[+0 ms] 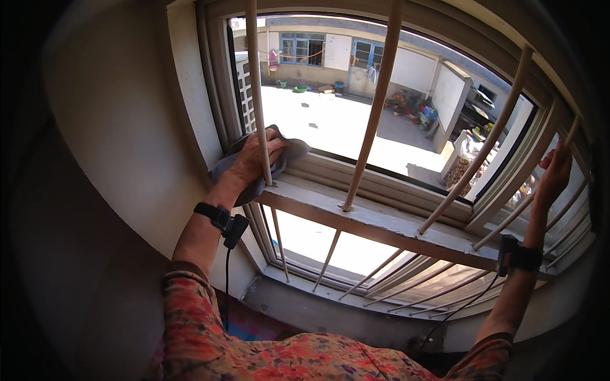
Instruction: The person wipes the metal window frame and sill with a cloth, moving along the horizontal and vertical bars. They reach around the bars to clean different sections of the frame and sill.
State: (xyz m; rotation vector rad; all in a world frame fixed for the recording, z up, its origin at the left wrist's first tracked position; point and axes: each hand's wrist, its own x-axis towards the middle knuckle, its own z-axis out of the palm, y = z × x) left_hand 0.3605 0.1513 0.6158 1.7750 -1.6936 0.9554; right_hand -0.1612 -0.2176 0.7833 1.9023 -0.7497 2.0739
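Observation:
My left hand (pixel 255 157) grips a grey cloth (pixel 228 166) at the lower left corner of the window frame (pixel 217 95). The cloth bunches around the foot of the leftmost window bar (pixel 257 90), and one flap spreads over the frame's lower rail (pixel 329 166). At the far right, my right hand (pixel 556 166) is raised with its fingers curled around an upright bar (pixel 575 126). A painted crossbeam (pixel 381 224) runs below both hands, and the bars pass into it.
More bars (pixel 329 257) stand below the beam, before a lower window. Underneath is a grey sill (pixel 295 300). A wall (pixel 119 119) rises close on the left. Cables (pixel 227 285) hang from wrist-worn devices (pixel 236 228). Outside lies a sunlit yard (pixel 310 124) with potted plants (pixel 405 105).

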